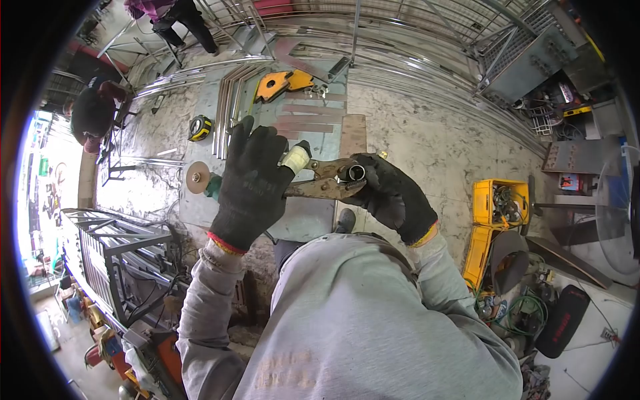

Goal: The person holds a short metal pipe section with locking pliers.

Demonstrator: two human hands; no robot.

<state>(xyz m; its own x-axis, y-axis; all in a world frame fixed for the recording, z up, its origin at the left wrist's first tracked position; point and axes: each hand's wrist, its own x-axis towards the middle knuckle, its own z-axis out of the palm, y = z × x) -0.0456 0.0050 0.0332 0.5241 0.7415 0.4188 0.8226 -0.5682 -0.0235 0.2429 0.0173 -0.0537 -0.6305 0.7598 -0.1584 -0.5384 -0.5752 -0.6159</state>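
Both hands wear black gloves with red and yellow cuffs. My left hand (253,183) is at the handle end of a worn metal clamp tool (321,183); its thumb is wrapped in pale tape, and some fingers are stretched out. My right hand (390,193) is closed around a short metal tube piece (357,173) at the tool's jaw end. The tube's round open end faces up. Just left of my left hand, an angle grinder with a round disc (197,177) lies low down, partly hidden by the glove.
Orange magnetic holders (273,87), flat metal strips and a tape measure (199,128) lie ahead. Long metal bars run across the back. Yellow crates (494,200) stand right, metal frames (133,247) left. One person (93,115) is at the left, another (175,20) at the top.
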